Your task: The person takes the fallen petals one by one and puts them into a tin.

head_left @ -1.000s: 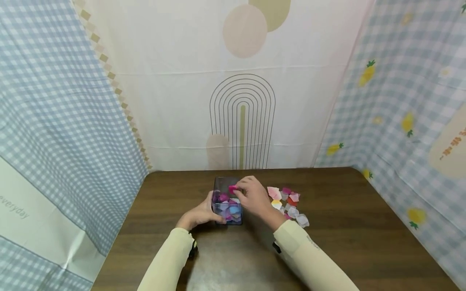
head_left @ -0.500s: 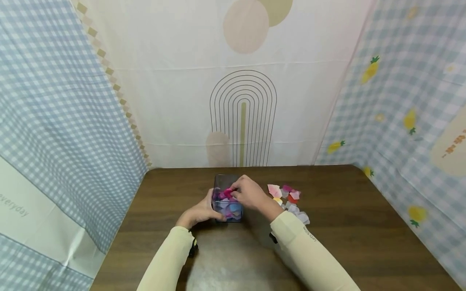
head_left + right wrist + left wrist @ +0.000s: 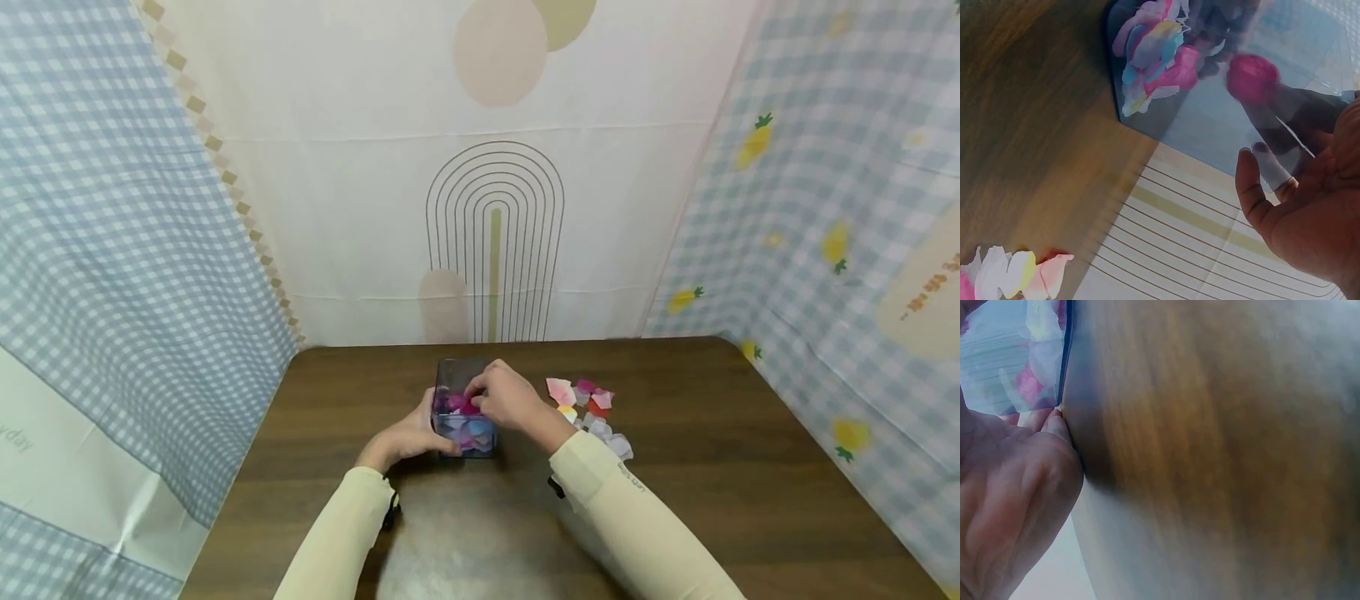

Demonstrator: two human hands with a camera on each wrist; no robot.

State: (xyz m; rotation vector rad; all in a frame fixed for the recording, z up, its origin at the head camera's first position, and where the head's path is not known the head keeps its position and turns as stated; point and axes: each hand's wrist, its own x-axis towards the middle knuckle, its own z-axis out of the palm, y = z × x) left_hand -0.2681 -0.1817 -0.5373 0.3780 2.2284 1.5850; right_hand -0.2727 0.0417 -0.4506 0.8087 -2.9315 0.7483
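A magenta petal [image 3: 1252, 79] inside the clear box [image 3: 461, 369], pinched by the right hand [image 3: 512, 397] at the heaped petals [image 3: 474, 432], the left hand [image 3: 407, 435] gripping the box's side! Soft press, slow release, box steady on the bench [image 3: 480, 525]: that should suit.

The counter [image 3: 712, 467] is dark brown with a wood grain. Behind it hangs a white cloth [image 3: 360, 225] printed with thin nested arches [image 3: 495, 242] and, above them, overlapping pink and olive circles [image 3: 500, 50]. On the left side hangs a blue-and-white gingham cloth [image 3: 150, 200]; on the right, a paler checked cloth [image 3: 810, 192] carries yellow pineapples [image 3: 754, 146] with green tops.
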